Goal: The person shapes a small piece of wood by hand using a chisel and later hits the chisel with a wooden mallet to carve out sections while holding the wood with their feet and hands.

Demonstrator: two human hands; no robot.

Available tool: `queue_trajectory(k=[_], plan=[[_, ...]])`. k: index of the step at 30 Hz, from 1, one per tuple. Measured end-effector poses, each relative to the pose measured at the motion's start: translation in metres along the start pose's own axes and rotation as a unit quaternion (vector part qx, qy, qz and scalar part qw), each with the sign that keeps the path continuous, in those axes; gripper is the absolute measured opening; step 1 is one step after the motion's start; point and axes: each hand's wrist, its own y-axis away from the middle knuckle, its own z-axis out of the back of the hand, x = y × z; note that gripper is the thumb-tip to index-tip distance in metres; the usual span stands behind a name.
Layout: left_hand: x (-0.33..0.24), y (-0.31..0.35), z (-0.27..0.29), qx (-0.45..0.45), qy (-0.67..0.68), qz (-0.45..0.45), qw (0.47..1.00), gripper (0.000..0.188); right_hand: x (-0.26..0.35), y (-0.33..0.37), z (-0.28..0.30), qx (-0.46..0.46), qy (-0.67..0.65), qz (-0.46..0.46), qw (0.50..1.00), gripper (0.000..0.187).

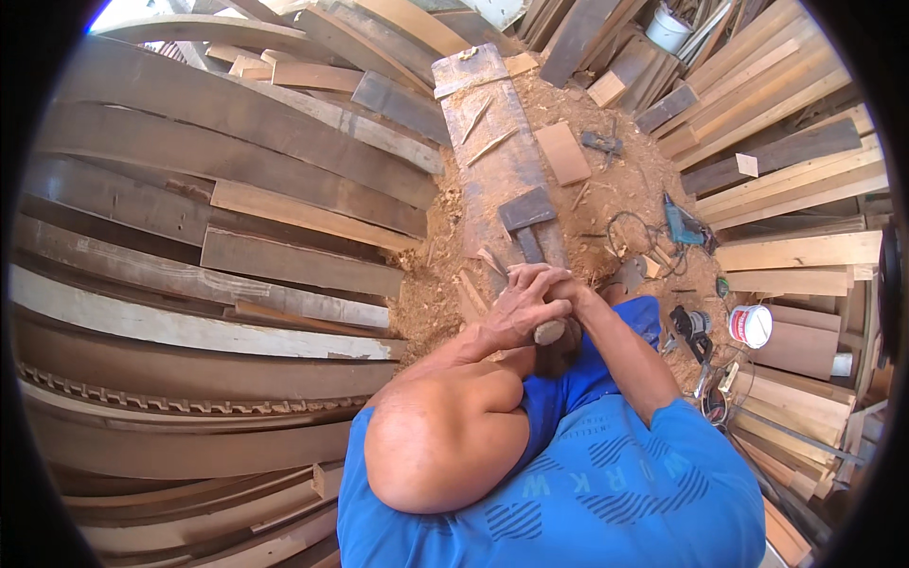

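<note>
You've got both hands, left [519, 308] over right [561, 287], wrapped in a tight grip on the tool handle [549, 331], head [526, 209] down on the plank [492, 133]. Keep your wrists stacked and swing straight along it.

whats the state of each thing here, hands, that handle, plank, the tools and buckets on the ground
left hand: closed around the wooden handle, over the right
right hand: clasped on the same handle
wooden handle: gripped, its end sticking out below the hands
long plank: lying flat on sawdust, chips on top
blue power drill: lying on the ground, unheld
white bucket: tipped on its side
second white bucket: upright
</note>
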Motion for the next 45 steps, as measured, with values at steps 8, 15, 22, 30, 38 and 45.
queue_trajectory(k=[8,15,22,30,38,45], plan=[[0.051,-0.005,0.042,-0.311,0.214,0.275,0.884,0.017,0.089,-0.005,-0.043,-0.285,0.384,-0.244,0.843,0.049],[0.091,-0.01,0.056,-0.325,0.185,0.264,0.889,0.017,0.042,-0.005,-0.027,-0.3,0.688,-0.17,0.639,0.067],[0.098,-0.009,0.055,-0.326,0.188,0.269,0.887,0.018,0.077,-0.006,-0.02,-0.303,0.532,-0.236,0.754,0.048],[0.103,0.0,0.055,-0.301,0.18,0.262,0.899,0.018,0.16,0.0,-0.081,-0.295,0.495,-0.017,0.817,0.053],[0.104,0.001,0.055,-0.326,0.236,0.289,0.868,0.017,0.243,0.001,-0.136,-0.311,0.532,0.168,0.769,0.043],[0.085,-0.008,0.052,-0.306,0.097,0.17,0.932,0.016,0.254,0.002,-0.168,-0.281,0.317,0.286,0.86,0.038]])
